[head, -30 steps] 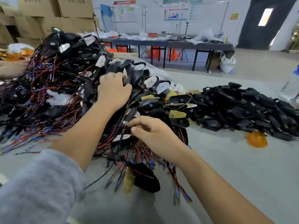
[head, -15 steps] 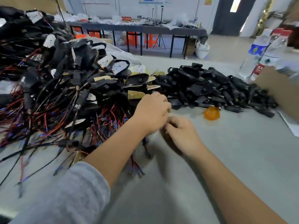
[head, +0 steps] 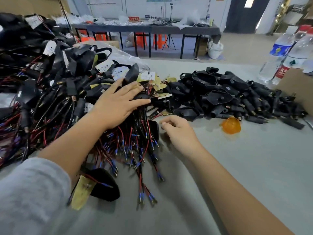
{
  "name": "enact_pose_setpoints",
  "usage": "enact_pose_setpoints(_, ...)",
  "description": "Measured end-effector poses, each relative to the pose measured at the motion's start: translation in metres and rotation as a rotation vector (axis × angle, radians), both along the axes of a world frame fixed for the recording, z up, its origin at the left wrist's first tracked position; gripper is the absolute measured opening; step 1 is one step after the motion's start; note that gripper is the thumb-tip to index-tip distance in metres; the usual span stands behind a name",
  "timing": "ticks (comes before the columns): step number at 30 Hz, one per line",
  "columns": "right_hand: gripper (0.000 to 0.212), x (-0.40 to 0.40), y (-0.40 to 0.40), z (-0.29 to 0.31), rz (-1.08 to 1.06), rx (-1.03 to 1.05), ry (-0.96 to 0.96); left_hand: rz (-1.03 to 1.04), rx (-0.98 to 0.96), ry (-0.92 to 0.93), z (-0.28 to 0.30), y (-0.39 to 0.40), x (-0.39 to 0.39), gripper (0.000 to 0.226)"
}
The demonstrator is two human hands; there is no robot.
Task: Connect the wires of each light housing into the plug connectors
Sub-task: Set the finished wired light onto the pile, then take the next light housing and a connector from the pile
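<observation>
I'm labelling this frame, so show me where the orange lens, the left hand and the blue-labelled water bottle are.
orange lens (head: 231,127): head view, middle of its dome.
left hand (head: 116,104): head view, back of the hand.
blue-labelled water bottle (head: 279,50): head view, on the blue label.

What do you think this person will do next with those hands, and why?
Probably the left hand closes on one wired housing and lifts it out of the pile. Its fingers lie spread flat on that black housing, gripping nothing yet. The right hand hangs loosely curled just above the table, near the red and black wires, seemingly holding nothing, so it looks ready to take the wire ends.
</observation>
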State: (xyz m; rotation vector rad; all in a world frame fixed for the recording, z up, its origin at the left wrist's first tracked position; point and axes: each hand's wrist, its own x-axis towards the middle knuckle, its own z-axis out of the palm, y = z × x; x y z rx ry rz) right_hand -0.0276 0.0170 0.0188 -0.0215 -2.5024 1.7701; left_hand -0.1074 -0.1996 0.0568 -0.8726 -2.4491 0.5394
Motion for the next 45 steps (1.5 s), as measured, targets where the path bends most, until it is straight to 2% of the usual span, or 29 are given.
enact_pose_setpoints(4, 0.023, -0.015, -0.018, -0.002, 0.094, 0.001, -0.037, 0.071, 0.013, 0.08, 0.004, -0.019, -0.012, 0.066)
enact_pose_setpoints(8, 0.031, -0.025, -0.031, -0.002, 0.152, 0.022, -0.01, 0.098, 0.005, 0.088, 0.003, -0.024, -0.021, 0.066)
enact_pose_setpoints(13, 0.034, -0.028, -0.036, -0.001, 0.241, 0.15, -0.01, 0.12, 0.025, 0.086, 0.0, -0.021, -0.025, 0.059)
enact_pose_setpoints(20, 0.037, -0.015, -0.013, 0.002, -0.014, 0.237, 0.098, 0.15, 0.11, 0.038, -0.003, -0.016, -0.019, 0.061)
enact_pose_setpoints(23, 0.04, -0.008, 0.007, 0.013, -0.165, 0.086, 0.201, 0.25, 0.213, -0.072, 0.001, -0.005, -0.017, 0.064)
enact_pose_setpoints(25, 0.043, -0.001, 0.02, 0.021, -0.246, -0.021, 0.277, 0.348, 0.305, -0.152, 0.007, 0.01, -0.011, 0.057)
enact_pose_setpoints(26, 0.044, 0.003, 0.025, 0.024, -0.262, -0.043, 0.296, 0.366, 0.328, -0.127, 0.008, 0.018, -0.007, 0.049)
enact_pose_setpoints(28, 0.046, 0.012, 0.03, 0.026, -0.256, -0.03, 0.312, 0.302, 0.345, 0.038, 0.01, 0.037, 0.003, 0.034)
enact_pose_setpoints(29, 0.046, 0.016, 0.03, 0.026, -0.237, -0.013, 0.312, 0.263, 0.385, 0.058, 0.009, 0.048, 0.009, 0.034)
enact_pose_setpoints(30, 0.047, 0.019, 0.03, 0.026, -0.204, -0.004, 0.306, 0.256, 0.461, -0.006, 0.01, 0.059, 0.015, 0.037)
enact_pose_setpoints(31, 0.046, 0.023, 0.028, 0.025, -0.156, -0.006, 0.296, 0.289, 0.552, -0.144, 0.009, 0.071, 0.019, 0.041)
enact_pose_setpoints(33, 0.045, 0.029, 0.023, 0.024, -0.037, -0.013, 0.27, 0.399, 0.781, -0.525, 0.007, 0.092, 0.02, 0.041)
enact_pose_setpoints(34, 0.044, 0.032, 0.021, 0.023, 0.018, -0.008, 0.259, 0.43, 0.983, -0.725, 0.006, 0.099, 0.021, 0.035)
enact_pose_setpoints(36, 0.04, 0.036, 0.02, 0.022, 0.086, -0.004, 0.249, 0.424, 1.513, -1.057, 0.005, 0.108, 0.025, 0.026)
enact_pose_setpoints(38, 0.035, 0.039, 0.023, 0.022, 0.127, -0.004, 0.242, 0.263, 1.995, -1.229, 0.001, 0.111, 0.027, 0.03)
enact_pose_setpoints(39, 0.034, 0.041, 0.025, 0.023, 0.148, 0.001, 0.232, 0.165, 2.178, -1.276, 0.001, 0.113, 0.029, 0.031)
enact_pose_setpoints(40, 0.034, 0.043, 0.027, 0.025, 0.168, 0.0, 0.219, 0.096, 2.274, -1.294, 0.002, 0.117, 0.031, 0.029)
enact_pose_setpoints(42, 0.037, 0.046, 0.031, 0.029, 0.19, -0.039, 0.199, 0.088, 2.197, -1.268, 0.004, 0.123, 0.036, 0.022)
enact_pose_setpoints(45, 0.033, 0.046, 0.04, 0.033, 0.117, -0.28, 0.105, 0.125, 1.817, -1.327, 0.007, 0.127, 0.043, 0.018)
